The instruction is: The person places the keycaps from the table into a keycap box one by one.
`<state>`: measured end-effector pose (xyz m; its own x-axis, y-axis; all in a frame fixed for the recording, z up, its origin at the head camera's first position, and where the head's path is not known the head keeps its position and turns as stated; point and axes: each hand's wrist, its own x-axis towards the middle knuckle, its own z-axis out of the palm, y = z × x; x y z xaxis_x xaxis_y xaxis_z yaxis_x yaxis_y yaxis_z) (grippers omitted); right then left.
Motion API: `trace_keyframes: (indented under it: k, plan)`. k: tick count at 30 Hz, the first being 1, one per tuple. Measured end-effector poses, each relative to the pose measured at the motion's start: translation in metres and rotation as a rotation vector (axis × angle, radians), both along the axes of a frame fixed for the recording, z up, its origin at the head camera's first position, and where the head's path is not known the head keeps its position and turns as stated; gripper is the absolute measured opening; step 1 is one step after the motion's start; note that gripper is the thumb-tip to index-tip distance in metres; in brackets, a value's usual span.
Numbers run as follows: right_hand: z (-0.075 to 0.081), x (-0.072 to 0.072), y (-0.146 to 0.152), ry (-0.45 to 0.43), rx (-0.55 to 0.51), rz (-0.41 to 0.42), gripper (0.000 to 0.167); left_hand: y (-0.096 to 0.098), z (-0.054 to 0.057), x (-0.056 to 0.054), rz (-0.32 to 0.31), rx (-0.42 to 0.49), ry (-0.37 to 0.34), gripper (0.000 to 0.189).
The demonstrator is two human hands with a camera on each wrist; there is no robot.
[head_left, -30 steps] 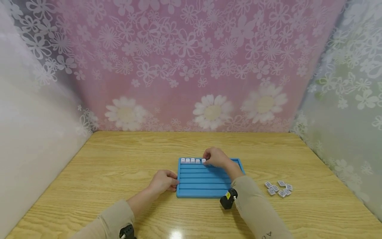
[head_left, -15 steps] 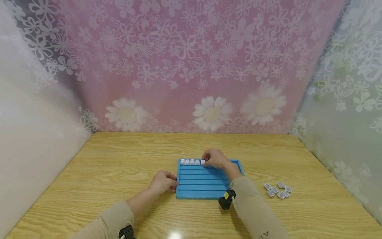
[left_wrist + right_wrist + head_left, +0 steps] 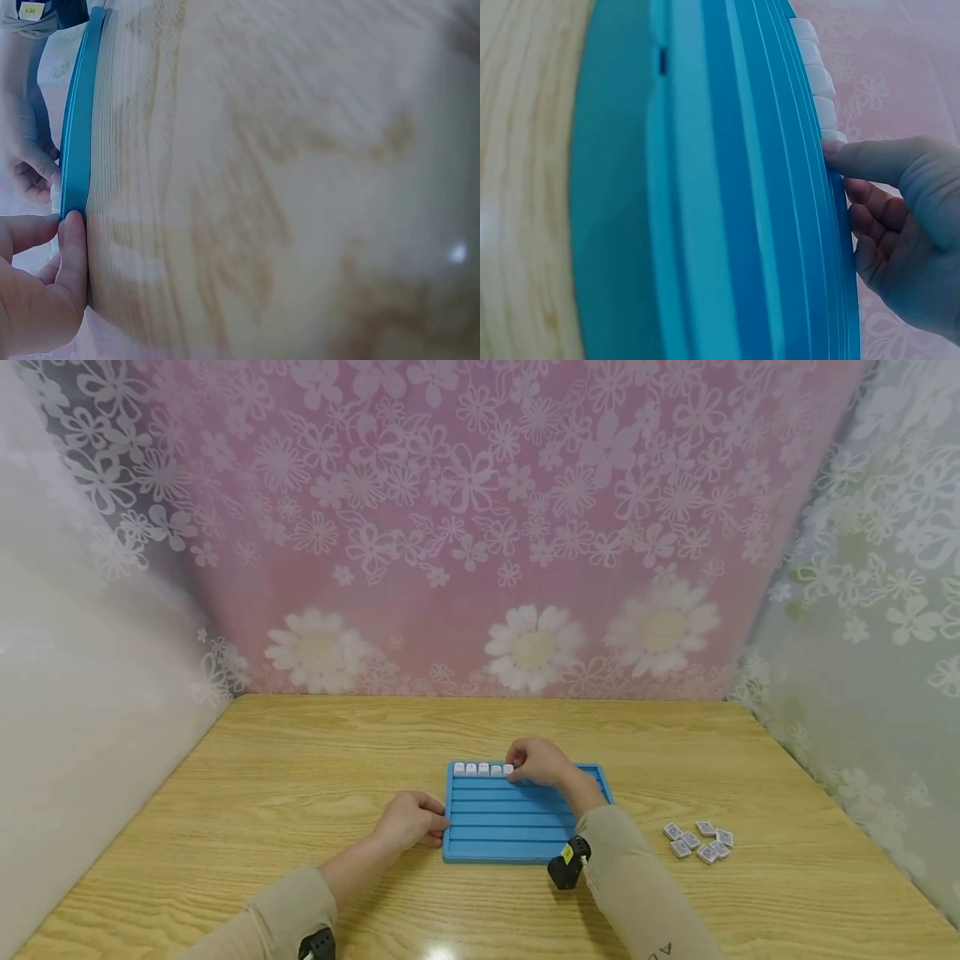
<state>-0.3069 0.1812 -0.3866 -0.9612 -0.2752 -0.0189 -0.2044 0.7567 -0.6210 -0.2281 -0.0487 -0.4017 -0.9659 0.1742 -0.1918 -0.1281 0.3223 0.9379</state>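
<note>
A ridged blue tray point(image 3: 502, 821) lies on the table, crossed by long parallel grooves. Along its far groove, from the left corner, stands a row of small white tiles point(image 3: 471, 770). My right hand point(image 3: 543, 762) pinches the tile point(image 3: 508, 771) at the right end of that row, close beside its neighbour. In the right wrist view the thumb point(image 3: 866, 159) presses on this tile's near side, and the tile is mostly hidden. My left hand point(image 3: 411, 821) grips the tray's left edge, with thumb and fingers around the rim in the left wrist view.
Several loose white tiles point(image 3: 681, 849) with printed faces lie on the wooden table point(image 3: 360, 743) to the right of the tray. A pink flowered curtain point(image 3: 420, 552) closes the back, and pale walls stand on both sides.
The right hand has slid its tile slightly left, closing the gap to the row. The left hand keeps its place on the tray edge.
</note>
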Motion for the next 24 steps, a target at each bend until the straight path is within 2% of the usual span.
trace_keyframes:
  k: [15, 24]
  plan:
    - [0.006, 0.008, 0.03, 0.018, -0.067, 0.105, 0.021, 0.001, -0.004, 0.0, 0.01, -0.02, 0.002, 0.021]
    - [0.021, 0.02, 0.059, 0.079, -0.048, 0.131, 0.022, 0.003, -0.001, 0.0, 0.012, -0.012, -0.006, 0.02]
